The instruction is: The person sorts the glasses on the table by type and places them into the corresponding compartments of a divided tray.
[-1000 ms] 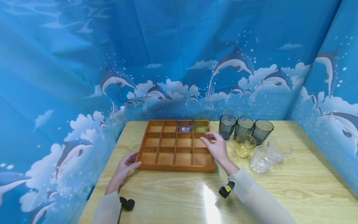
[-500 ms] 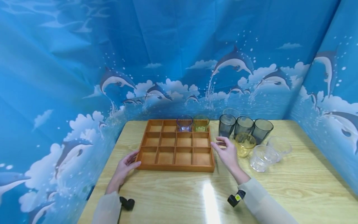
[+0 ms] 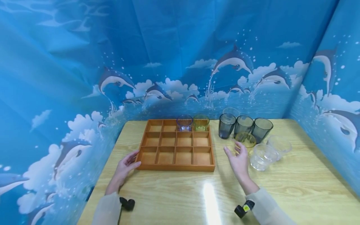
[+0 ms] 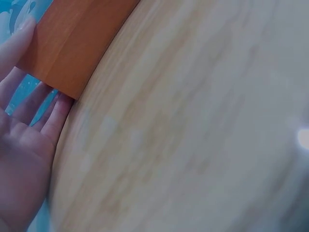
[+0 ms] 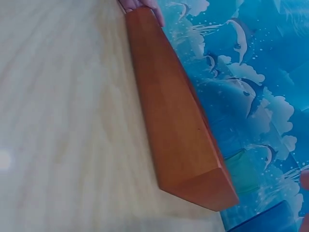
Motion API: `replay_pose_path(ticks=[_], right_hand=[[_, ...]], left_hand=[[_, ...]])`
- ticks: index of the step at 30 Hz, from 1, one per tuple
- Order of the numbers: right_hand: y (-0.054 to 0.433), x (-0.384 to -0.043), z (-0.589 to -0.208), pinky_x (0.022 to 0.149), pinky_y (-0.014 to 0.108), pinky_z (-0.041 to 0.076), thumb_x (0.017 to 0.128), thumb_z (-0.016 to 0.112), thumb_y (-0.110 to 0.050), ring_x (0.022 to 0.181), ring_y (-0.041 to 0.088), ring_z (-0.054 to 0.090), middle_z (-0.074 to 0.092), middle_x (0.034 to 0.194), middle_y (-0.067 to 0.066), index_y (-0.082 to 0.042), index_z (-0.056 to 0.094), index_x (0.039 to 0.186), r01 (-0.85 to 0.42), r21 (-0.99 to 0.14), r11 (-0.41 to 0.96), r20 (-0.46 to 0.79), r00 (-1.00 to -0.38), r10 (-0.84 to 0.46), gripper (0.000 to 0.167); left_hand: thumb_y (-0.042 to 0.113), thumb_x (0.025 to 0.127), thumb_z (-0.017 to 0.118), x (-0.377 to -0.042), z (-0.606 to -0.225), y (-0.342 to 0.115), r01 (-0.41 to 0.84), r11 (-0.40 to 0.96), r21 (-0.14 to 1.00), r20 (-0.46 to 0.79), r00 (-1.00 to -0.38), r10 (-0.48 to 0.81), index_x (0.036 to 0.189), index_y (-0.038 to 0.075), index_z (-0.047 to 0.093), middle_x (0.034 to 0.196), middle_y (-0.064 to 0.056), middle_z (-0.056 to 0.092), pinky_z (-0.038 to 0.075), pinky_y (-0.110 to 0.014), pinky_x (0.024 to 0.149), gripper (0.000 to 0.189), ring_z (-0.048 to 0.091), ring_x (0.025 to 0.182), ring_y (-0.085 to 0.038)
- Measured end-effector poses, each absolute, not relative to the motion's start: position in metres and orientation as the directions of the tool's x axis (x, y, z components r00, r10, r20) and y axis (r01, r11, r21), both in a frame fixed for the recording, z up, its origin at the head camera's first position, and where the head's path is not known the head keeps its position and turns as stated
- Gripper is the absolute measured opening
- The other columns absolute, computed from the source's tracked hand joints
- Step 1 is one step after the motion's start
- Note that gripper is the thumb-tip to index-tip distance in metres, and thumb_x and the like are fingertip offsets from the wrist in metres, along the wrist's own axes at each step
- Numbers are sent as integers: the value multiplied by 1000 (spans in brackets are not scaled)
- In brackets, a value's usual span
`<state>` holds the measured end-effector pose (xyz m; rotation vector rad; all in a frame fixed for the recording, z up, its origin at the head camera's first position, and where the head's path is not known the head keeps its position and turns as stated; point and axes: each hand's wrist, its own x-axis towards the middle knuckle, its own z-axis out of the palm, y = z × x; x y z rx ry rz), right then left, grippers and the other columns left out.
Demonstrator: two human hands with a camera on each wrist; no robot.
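Observation:
A brown wooden divided tray [image 3: 176,167] lies on the table, with a blue-tinted glass [image 3: 184,122] and a green-tinted glass [image 3: 201,122] in its back row. My left hand [image 3: 124,167] holds the tray's front left corner, thumb over the rim and fingers along the side; the left wrist view shows the fingers reaching past the tray's end [image 4: 72,53]. Right of the tray, my right hand [image 3: 238,161] holds nothing, its thumb and fingers spread apart. Just beyond its fingertips is a yellow glass [image 3: 248,141], partly hidden by the hand.
Several dark grey tumblers [image 3: 244,126] stand in a row at the back right, with a clear glass [image 3: 231,111] behind them. Further right are clear glasses [image 3: 260,157] standing close together. A dolphin-print backdrop [image 3: 157,62] surrounds the wooden table [image 3: 180,197].
My right hand has moved right, from over the tray's right side to the yellow glass, spreading its fingers. My left hand has stayed at the tray's corner.

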<state>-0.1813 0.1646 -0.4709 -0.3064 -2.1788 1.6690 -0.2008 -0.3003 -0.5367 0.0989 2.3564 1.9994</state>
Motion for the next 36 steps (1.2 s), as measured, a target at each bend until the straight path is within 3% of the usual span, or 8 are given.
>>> replay_pose_path(ticks=[10, 17, 24, 36], right_hand=[[163, -170, -482, 99, 54, 32, 83, 70, -23, 123, 45, 29, 24, 136, 31, 5, 19, 142, 36, -959, 281, 109, -869, 482, 83], [163, -174, -484, 105, 56, 21, 82, 70, -21, 126, 49, 23, 12, 142, 34, 4, 5, 145, 85, -951, 297, 84, -854, 514, 94], [163, -181, -490, 110, 49, 8, 82, 71, -18, 135, 44, 6, -1, 148, 31, 3, -4, 145, 84, -956, 280, 85, -837, 541, 100], [170, -201, -496, 109, 48, 17, 76, 74, -12, 128, 44, 24, 23, 138, 31, 3, 11, 144, 37, -953, 300, 153, -797, 585, 94]], left_hand=[[18, 87, 67, -201, -535, -300, 24, 174, 985, 10, -996, 84, 138, 8, 43, 142, -11, 40, 38, -12, 90, 58, 37, 127, -25], [18, 86, 68, -200, -535, -299, 21, 192, 981, 8, -998, 64, 137, 8, 44, 142, -10, 41, 39, -13, 89, 58, 41, 121, -18], [19, 85, 69, -200, -534, -298, 19, 184, 983, 7, -998, 63, 137, 8, 44, 141, -10, 41, 40, -13, 89, 59, 42, 121, -19], [11, 87, 65, -190, -509, -290, -28, 168, 985, -43, -996, 83, 138, 2, 40, 143, -15, 38, 37, -12, 89, 57, 34, 128, -29]])
